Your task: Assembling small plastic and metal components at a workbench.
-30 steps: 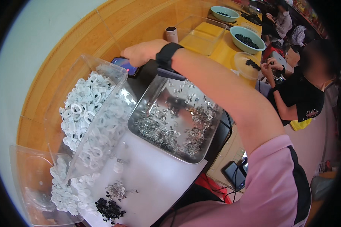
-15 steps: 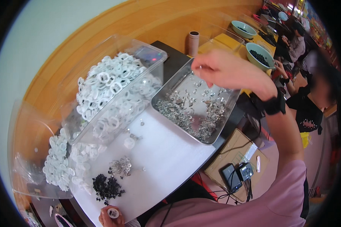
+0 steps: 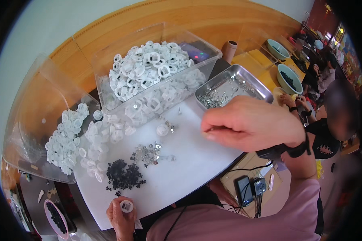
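We see a pale wall above wood panelling along the left and far sides, a white-topped worktop near, a yellow table far right, and pinkish floor right.

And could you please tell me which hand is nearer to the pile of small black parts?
Left. The left hand, holding a round white part, is just below the black pile in the picture; the right hand is well to its right, by the metal tray.
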A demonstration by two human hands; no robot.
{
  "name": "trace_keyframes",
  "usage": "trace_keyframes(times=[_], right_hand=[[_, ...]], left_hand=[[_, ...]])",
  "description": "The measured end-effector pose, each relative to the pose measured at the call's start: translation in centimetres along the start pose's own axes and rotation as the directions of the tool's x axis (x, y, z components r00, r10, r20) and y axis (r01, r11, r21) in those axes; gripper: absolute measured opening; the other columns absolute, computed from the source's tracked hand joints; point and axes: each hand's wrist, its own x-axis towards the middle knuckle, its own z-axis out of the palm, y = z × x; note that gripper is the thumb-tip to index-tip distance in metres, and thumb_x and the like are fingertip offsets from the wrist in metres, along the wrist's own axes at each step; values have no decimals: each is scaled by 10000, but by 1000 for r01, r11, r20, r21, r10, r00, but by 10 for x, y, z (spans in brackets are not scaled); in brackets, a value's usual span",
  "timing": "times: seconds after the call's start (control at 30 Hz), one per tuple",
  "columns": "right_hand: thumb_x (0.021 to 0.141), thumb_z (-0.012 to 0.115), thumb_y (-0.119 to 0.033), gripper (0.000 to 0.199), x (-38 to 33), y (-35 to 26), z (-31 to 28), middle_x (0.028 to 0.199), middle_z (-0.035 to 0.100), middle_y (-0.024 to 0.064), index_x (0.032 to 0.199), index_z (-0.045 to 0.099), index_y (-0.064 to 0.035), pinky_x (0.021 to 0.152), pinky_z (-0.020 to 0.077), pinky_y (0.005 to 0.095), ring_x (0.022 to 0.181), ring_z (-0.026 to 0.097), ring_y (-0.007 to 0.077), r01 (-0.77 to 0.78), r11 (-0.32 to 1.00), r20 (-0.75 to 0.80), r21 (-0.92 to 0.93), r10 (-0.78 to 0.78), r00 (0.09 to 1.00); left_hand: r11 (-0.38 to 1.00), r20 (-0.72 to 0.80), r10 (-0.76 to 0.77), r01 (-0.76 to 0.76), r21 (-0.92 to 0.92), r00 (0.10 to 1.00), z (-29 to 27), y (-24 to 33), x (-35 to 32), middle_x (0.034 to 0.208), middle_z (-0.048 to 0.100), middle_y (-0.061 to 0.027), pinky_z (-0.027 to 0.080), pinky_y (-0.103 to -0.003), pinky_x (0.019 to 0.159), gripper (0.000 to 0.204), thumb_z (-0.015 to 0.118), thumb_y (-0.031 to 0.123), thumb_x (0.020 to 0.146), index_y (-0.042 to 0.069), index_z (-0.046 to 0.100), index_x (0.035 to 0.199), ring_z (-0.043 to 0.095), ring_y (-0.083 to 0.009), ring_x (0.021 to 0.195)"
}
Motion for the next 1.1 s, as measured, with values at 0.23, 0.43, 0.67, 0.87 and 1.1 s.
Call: trace_keyframes(times=[0.23, 0.43, 0.67, 0.87, 1.1], right_hand=[[878, 537, -130, 123, 12, -8, 8, 672, 573, 163, 856, 545, -9, 564, 430, 416, 635, 572, 350, -2, 995, 45, 96, -3, 999], [879, 578, -128, 190, 13, -42, 78, 680, 569, 147, 997, 492, -5, 535, 431, 428, 639, 580, 353, 301, 948, 222, 108, -318, 922], [899, 570, -167, 252, 65, -46, 184, 686, 576, 171, 1035, 472, 20, 574, 427, 433, 635, 569, 367, 97, 939, 241, 330, -184, 953], [918, 604, -215, 339, 71, -48, 200, 729, 625, 102, 1137, 480, 13, 531, 448, 327, 578, 604, 214, -64, 860, 248, 507, -75, 966], [917, 601, -173, 149, 8, -14, 64, 619, 549, 8, 851, 611, -40, 498, 418, 240, 531, 503, 77, -103, 927, -24, 360, 120, 993]], left_hand=[[894, 52, 262, -262, 362, 964, -1, 5, -2, 694, 539, -59, 321, -234, 408, 308, 440, 249, 998, -16, 562, 897, 414, -91, 478], [992, 66, 35, -43, 121, 997, -4, 9, -1, 717, 548, -45, 333, -229, 450, 360, 395, 255, 1025, -39, 584, 936, 432, -78, 521], [994, 128, -21, 34, -105, 992, -9, 8, 1, 718, 546, -44, 313, -222, 480, 429, 395, 347, 1027, -25, 604, 983, 416, -76, 533], [977, 220, -57, 99, -187, 974, -7, 8, 1, 713, 545, -40, 324, -228, 479, 437, 407, 358, 1022, -27, 608, 967, 427, -78, 539], [962, 113, 134, -157, 222, 984, -13, 4, -3, 670, 539, -67, 364, -236, 431, 373, 396, 213, 1003, -51, 573, 809, 470, -106, 491]])
